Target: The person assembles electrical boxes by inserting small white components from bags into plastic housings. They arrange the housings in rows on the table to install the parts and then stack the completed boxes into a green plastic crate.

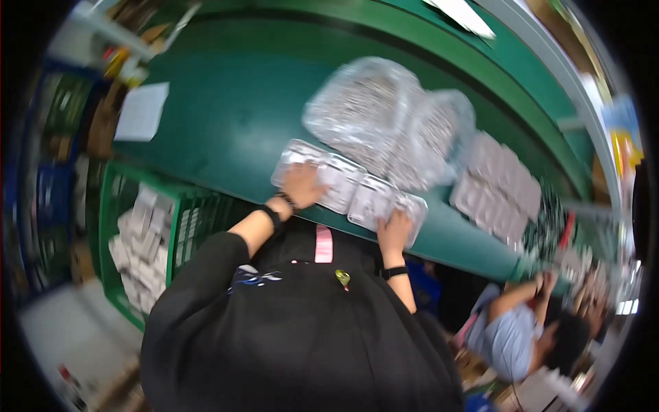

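Two pale, shiny blister trays [341, 191] with moulded hollows lie end to end along the near edge of the green table. My left hand [303, 185] rests on the left tray with its fingers stretched over it. On the right tray [367, 200], my right hand [395, 232] touches the near right part, fingers slightly apart and pointing away from me. Blur hides what sits in the hollows. Just beyond the trays lie two clear plastic bags, a larger one [367, 96] and a smaller one [439, 127], filled with many small greyish pieces.
Further right are stacked grey moulded trays [498, 185] and a heap of dark green pieces [547, 223]. A white paper sheet [143, 112] lies at the table's left. A green crate [110, 233] with small pale boxes stands at my left. Co-workers, one in light blue [508, 336], sit at right.
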`<state>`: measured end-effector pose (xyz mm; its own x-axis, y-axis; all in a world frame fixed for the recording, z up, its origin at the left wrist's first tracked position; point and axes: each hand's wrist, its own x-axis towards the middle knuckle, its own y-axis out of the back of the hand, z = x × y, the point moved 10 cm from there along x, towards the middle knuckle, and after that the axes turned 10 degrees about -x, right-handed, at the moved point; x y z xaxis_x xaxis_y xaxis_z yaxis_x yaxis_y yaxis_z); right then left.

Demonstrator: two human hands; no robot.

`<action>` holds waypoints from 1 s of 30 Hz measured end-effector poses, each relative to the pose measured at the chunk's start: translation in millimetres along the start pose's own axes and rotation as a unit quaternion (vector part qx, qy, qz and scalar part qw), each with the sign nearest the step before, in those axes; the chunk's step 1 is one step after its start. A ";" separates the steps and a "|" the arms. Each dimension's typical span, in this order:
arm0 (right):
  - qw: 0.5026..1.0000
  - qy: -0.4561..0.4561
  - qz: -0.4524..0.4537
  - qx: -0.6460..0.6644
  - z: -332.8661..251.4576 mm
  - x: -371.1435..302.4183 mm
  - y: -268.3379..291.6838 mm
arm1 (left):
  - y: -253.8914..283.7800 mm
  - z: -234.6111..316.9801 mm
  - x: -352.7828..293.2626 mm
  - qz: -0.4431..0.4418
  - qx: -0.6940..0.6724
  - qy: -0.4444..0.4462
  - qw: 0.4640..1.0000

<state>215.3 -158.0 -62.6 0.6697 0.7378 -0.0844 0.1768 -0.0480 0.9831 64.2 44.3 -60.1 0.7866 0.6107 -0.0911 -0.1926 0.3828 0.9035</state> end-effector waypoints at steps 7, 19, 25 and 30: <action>0.992 -0.082 -0.002 -0.101 74.9 -2.3 -9.6 | -33.3 49.2 10.9 -0.075 -0.190 0.002 0.979; 0.978 0.078 0.192 -0.009 -194.0 63.0 88.5 | 250.3 -290.6 -252.9 0.445 -0.130 0.265 0.846; 0.857 0.514 0.009 0.044 -591.0 -89.3 5.1 | 240.0 -499.8 -552.4 0.448 0.112 0.595 0.657; 0.713 0.683 -0.127 0.092 -746.5 -240.6 -1.5 | 202.8 -551.7 -606.2 0.357 0.038 0.590 0.723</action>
<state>-484.6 167.2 77.6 -0.7070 0.6993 0.1056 0.3438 0.2094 0.9154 -775.4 134.2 -52.7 -0.5550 0.8170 0.1565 -0.2335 -0.3336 0.9134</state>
